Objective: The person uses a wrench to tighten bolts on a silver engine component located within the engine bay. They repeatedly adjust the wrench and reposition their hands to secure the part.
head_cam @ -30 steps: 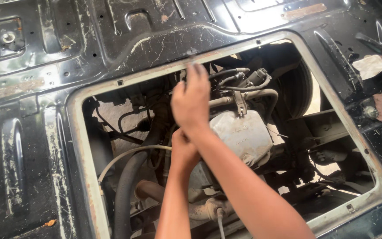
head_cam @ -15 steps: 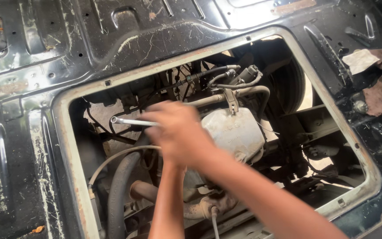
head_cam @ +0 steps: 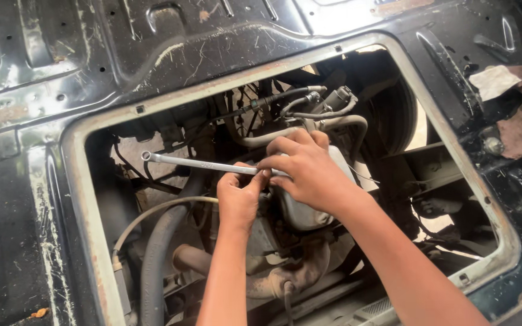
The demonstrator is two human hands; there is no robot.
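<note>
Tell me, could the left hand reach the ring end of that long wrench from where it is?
Probably yes: the left hand already grips the wrench mid-shaft, and the ring end sticks out leftward with nothing covering it.

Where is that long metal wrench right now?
The wrench lies level across the middle of the floor opening, its free ring end pointing left, its other end gripped by both the left hand and right hand.

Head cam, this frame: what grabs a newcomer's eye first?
Both hands meet mid-frame over the rectangular opening in the scratched black metal panel: the left hand and right hand grip a long silver wrench, its ring end pointing left. Beneath them sit a pale grey engine part, a thick black hose at lower left and thinner hoses above. A crumpled rag lies on the panel at far right.
</note>
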